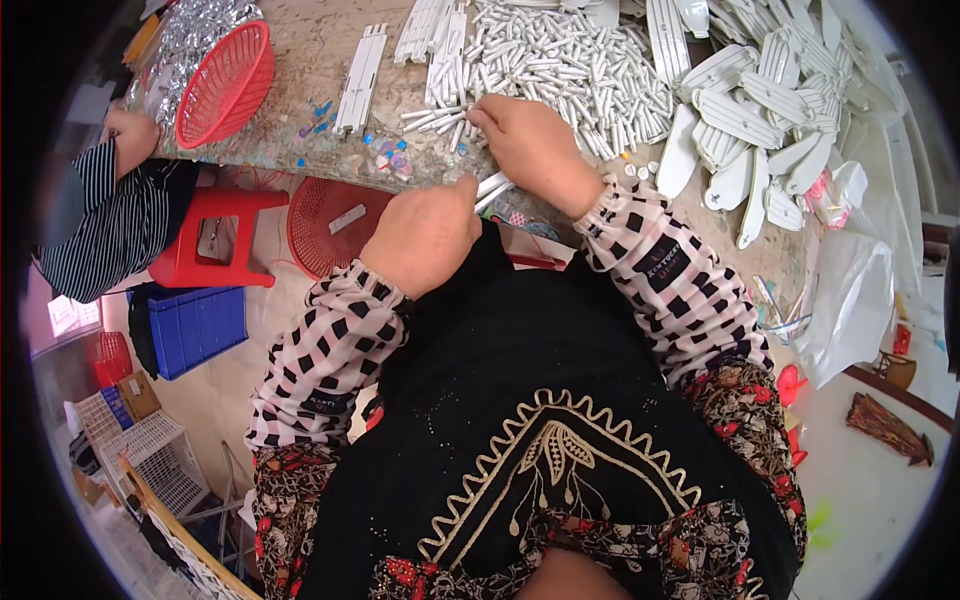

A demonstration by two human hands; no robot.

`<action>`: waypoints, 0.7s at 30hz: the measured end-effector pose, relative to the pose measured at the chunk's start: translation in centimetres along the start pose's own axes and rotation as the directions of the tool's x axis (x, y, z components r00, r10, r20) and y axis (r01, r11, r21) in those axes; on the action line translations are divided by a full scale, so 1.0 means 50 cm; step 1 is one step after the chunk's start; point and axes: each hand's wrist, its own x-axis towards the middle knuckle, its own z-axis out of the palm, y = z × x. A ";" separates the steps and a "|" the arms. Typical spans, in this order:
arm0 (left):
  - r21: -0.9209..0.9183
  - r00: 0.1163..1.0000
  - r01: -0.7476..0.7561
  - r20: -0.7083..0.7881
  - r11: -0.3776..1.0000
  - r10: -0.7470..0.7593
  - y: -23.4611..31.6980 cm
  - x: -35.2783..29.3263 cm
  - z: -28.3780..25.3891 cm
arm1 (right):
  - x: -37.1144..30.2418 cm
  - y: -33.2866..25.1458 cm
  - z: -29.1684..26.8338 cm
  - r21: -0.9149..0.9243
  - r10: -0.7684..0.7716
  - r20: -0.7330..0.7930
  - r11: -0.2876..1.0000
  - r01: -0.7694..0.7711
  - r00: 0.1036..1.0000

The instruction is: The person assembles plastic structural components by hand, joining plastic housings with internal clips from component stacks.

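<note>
Over on the worn surface [310,70], a heap of slim white sticks [570,75] sprawled wide, slotted white strips [360,80] to its left, rounded white panels [760,110] stacked up on its right! Down at the near edge, our left hand [425,235] was closed, gripping a slim white part [490,189] that poked out toward our other wrist. And our right hand [530,145]? Fingers bent, tips right at the heap's near-left fringe; whether they had a stick pinched, we couldn't tell.
</note>
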 end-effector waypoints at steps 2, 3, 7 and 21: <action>0.012 1.000 -0.004 -0.012 1.000 0.004 -0.001 0.005 -0.004 | -0.003 -0.005 -0.001 -0.052 -0.017 -0.036 0.999 0.015 0.999; 0.012 1.000 -0.021 -0.011 1.000 0.021 -0.004 0.002 -0.003 | -0.005 -0.008 -0.002 -0.081 -0.024 -0.057 0.996 0.020 0.998; -0.010 0.997 -0.070 -0.021 0.997 0.070 -0.005 -0.004 -0.001 | 0.009 0.008 -0.004 0.199 0.002 0.008 0.980 -0.003 1.000; -0.879 0.983 0.124 0.046 -0.460 0.178 0.237 0.125 0.043 | -0.401 -0.010 -0.187 0.799 0.347 0.215 0.475 -0.369 0.913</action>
